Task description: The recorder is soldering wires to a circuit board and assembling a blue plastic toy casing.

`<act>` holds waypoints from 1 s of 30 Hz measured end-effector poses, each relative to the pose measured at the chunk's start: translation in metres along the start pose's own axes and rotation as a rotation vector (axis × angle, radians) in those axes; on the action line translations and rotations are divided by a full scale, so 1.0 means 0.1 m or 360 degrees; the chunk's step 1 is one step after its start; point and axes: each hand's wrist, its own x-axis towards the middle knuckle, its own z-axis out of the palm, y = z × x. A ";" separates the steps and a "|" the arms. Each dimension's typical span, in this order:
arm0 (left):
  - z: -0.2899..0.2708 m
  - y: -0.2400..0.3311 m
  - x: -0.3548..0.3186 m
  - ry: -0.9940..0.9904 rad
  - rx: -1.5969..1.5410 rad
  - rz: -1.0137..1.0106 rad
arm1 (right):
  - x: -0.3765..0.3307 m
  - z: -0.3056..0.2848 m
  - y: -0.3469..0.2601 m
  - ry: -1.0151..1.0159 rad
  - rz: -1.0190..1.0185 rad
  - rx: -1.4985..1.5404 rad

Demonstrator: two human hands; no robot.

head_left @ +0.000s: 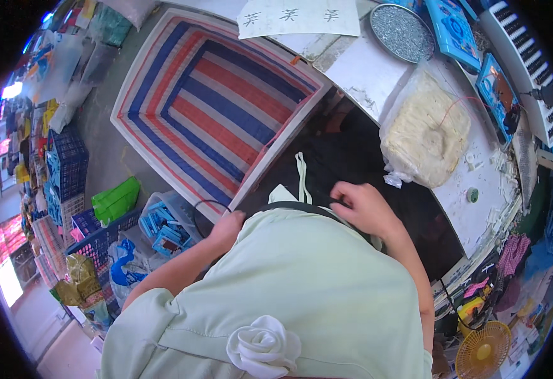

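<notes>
A thin black strap runs across the front of my pale green shirt at the waist. My left hand is closed on its left end, and a loop of thin black cord stands out beyond those fingers. On the other side my right hand pinches the strap with curled fingers. Between the hands a pale green fabric tie hangs over dark cloth. A white fabric rose sits on the shirt front.
A large box lined with striped sheeting stands ahead. To the right, a white worktable carries a bagged beige block and a round tray of small metal pieces. A bin of blue parts is at left; a yellow fan is lower right.
</notes>
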 end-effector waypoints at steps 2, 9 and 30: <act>-0.42 0.24 -0.06 0.0083 0.0204 -0.0013 | -0.22 -0.10 0.03 -0.0005 0.0241 0.0111; -1.03 0.70 -0.11 0.0062 0.0484 0.0230 | -1.40 0.01 0.42 0.0307 0.1061 0.0622; -1.58 1.33 -0.03 0.0188 0.0820 0.0383 | 1.02 0.26 -0.47 -0.0586 -0.0126 0.0393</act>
